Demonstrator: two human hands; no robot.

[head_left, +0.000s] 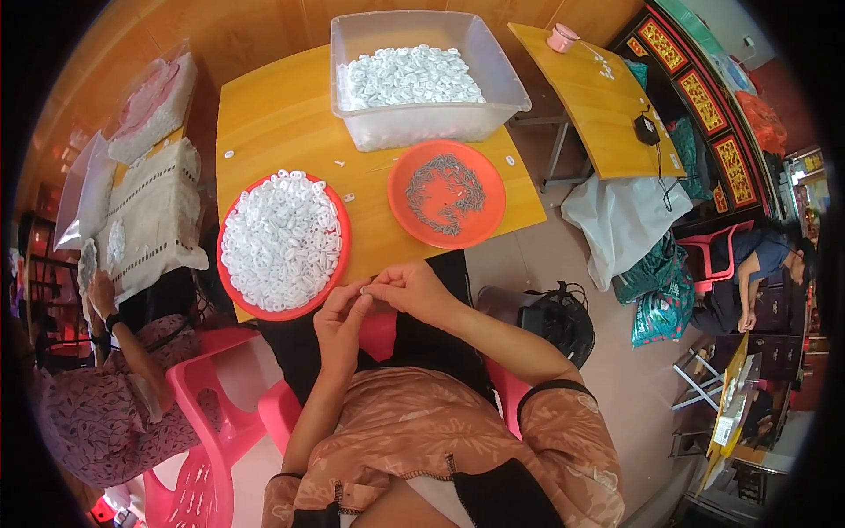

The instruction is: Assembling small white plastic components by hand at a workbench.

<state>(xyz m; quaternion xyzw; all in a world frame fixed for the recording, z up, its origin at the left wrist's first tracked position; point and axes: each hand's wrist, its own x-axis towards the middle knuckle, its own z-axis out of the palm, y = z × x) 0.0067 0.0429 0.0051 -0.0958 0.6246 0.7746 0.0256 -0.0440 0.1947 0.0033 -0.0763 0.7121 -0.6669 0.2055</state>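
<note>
My left hand (339, 319) and my right hand (412, 290) meet in front of the table's near edge, fingertips pinched close together. Between them shows a sliver of something small and pale, mostly hidden by the fingers. Left of my hands, a red round tray (224, 264) is heaped with small white plastic pieces (282, 238). Beyond my right hand sits an orange round tray (449, 236) with thin grey nails or screws (447, 180) spread in a rough ring. Behind both trays stands a clear plastic bin (431, 123), partly filled with the same kind of white pieces (409, 77).
A few loose pieces lie on the yellow table (273, 114). A second table (594, 97) at the right bears a pink cup (562, 38) and a black box (647, 130). A co-worker (123, 387) sits at the left by pink chairs (207, 405); another person (766, 273) sits far right.
</note>
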